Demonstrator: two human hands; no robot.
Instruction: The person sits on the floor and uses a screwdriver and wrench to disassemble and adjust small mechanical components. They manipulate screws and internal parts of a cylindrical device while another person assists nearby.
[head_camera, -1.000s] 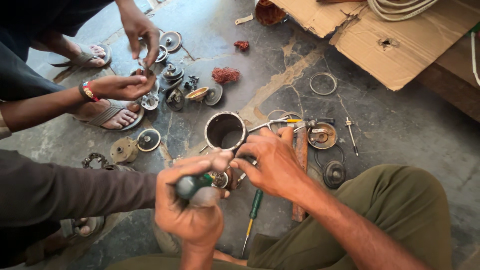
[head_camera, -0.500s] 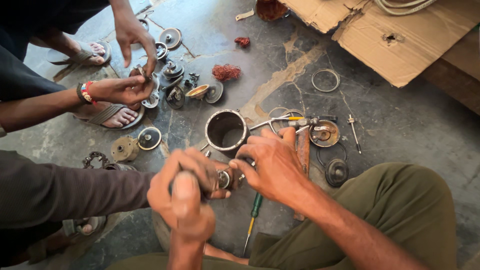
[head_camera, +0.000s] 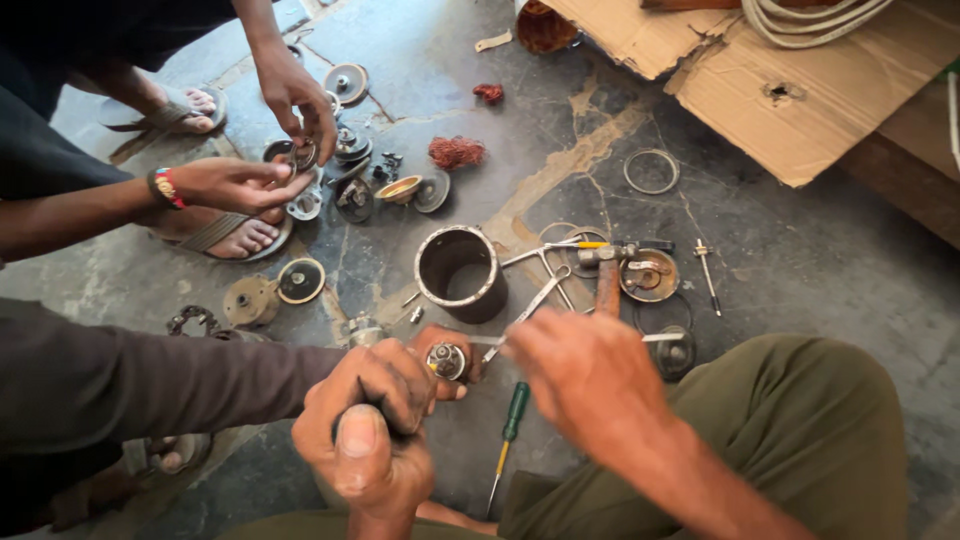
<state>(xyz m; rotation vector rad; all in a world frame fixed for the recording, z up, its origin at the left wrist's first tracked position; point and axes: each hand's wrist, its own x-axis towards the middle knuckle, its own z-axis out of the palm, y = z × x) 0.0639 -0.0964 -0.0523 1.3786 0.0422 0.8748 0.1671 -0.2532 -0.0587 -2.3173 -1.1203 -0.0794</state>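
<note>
- Left hand (head_camera: 368, 425) now wrapped fully over the tool handle, thumb up front, green grip hidden.
- Right hand (head_camera: 590, 375) lifted off the small metal part (head_camera: 446, 361), leaving it exposed.
- Co-worker's upper hand (head_camera: 295, 100) dropped lower, closer to the other one.

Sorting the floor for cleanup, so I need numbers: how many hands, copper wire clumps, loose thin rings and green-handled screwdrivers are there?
Hands: 4
Copper wire clumps: 2
Loose thin rings: 1 clear
Green-handled screwdrivers: 1
Total: 8
</note>
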